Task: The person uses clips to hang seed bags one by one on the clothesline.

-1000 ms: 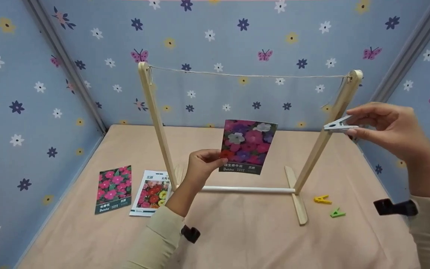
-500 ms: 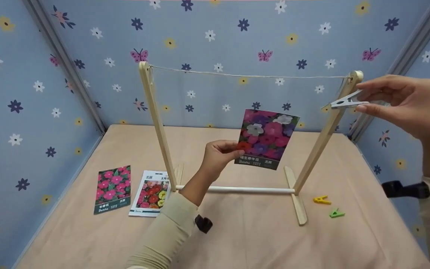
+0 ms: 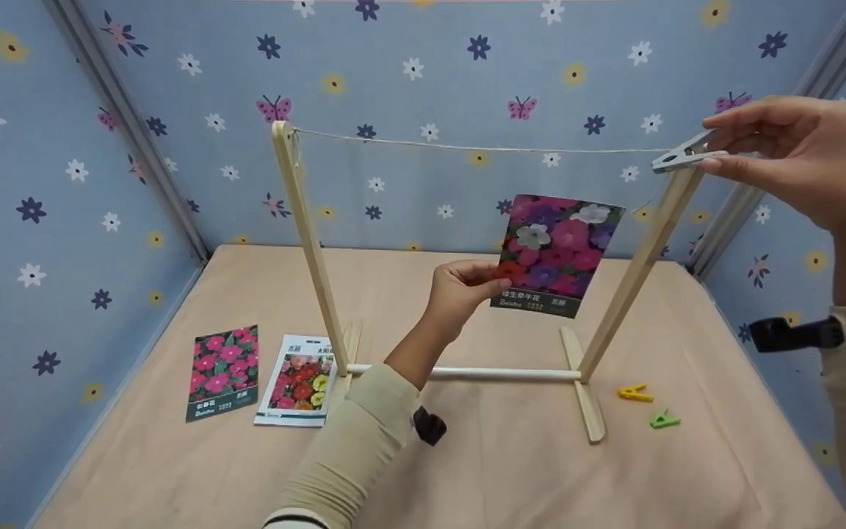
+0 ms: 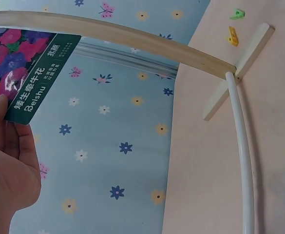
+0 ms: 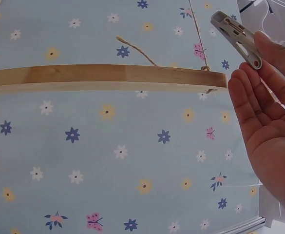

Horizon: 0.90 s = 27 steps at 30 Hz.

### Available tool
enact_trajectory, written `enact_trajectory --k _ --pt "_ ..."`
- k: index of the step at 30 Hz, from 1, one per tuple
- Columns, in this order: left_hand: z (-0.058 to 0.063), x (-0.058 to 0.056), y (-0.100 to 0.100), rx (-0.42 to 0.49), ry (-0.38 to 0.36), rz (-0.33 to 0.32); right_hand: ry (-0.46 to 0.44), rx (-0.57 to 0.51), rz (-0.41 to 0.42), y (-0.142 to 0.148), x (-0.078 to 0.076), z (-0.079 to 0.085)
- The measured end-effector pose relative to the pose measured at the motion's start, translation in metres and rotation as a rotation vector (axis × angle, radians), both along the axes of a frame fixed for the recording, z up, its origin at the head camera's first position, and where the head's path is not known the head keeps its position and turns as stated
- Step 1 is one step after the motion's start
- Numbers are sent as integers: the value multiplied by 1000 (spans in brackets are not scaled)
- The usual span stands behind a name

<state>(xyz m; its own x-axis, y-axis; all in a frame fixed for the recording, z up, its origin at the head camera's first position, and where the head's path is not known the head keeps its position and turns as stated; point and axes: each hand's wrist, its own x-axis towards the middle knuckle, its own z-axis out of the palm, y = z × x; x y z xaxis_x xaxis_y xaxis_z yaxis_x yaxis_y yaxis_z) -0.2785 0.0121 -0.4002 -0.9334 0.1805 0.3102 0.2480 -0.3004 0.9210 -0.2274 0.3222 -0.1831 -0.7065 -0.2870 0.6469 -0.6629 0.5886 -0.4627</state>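
Note:
My left hand (image 3: 463, 297) pinches a flower seed packet (image 3: 559, 253) by its lower left edge, thumb in front. The packet has pink, purple and white blooms over a dark green lettered band, and it hangs in the air below the string (image 3: 423, 145). In the left wrist view the thumb lies on the face of the packet (image 4: 20, 68). My right hand (image 3: 797, 158) holds a pale grey clothespin (image 3: 687, 154) by its handles, between thumb and fingers. In the head view the clothespin overlaps the top of the right wooden post (image 3: 640, 275), with its nose pointing left.
The string runs between the right post and the left wooden post (image 3: 309, 242); a white rod (image 3: 504, 374) joins them low down. A pink-flowered packet (image 3: 223, 372) and a white-bordered packet (image 3: 294, 382) lie at left. Yellow (image 3: 634, 393) and green (image 3: 664, 419) clothespins lie at right.
My right hand has risen with the clothespin from beside the right post to the string's height. My left hand has carried the seed packet up and to the right.

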Motion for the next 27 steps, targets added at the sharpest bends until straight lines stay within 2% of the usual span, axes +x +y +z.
enact_trajectory --k 9,22,27 --pt "10 -3 18 25 -20 2 11 22 -32 -8 -10 16" --pt "15 -10 34 28 -34 26 -111 -50 -11 -15 -19 29" --pt "18 -11 36 23 -38 43 -129 -10 -45 -18 -19 31"
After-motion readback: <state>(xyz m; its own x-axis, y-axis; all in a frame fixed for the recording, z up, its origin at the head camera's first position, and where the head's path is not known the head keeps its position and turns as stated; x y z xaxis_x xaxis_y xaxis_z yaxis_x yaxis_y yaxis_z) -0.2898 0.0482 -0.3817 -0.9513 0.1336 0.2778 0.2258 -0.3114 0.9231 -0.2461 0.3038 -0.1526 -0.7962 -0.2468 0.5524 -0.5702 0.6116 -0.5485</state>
